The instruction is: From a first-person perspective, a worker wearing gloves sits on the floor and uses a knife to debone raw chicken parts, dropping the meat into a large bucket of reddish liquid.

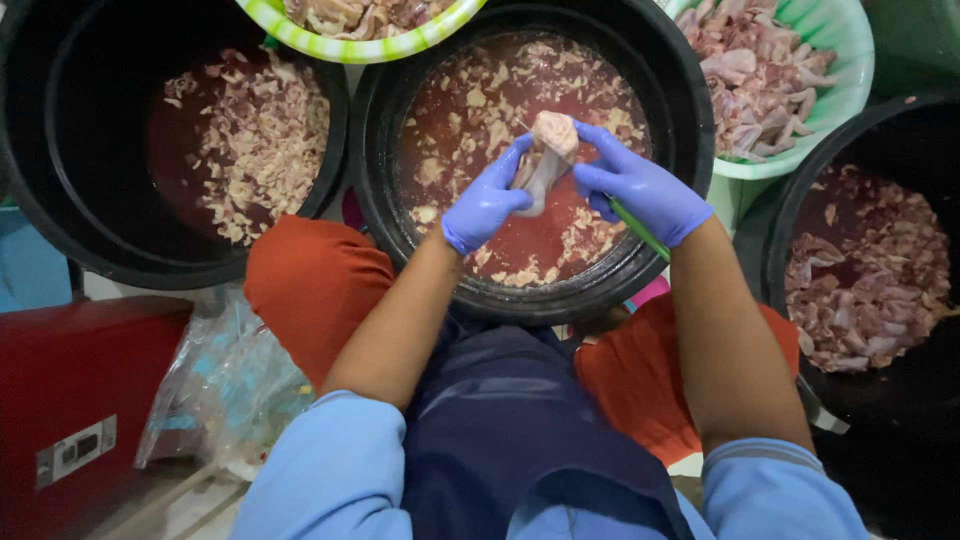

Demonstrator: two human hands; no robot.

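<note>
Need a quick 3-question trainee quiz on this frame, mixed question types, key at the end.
1. True or false: both hands wear blue gloves.
2. What do the left hand and right hand hold between them? A) a pale piece of raw meat B) a sponge C) a cup
3. Fill in: the meat piece is held above the ____ black tub of reddish liquid, between the person's knees.

Key:
1. True.
2. A. The right hand also has a green handle in its grip.
3. Middle. Another black tub sits left, and a green bowl of meat lies upper right.
</note>
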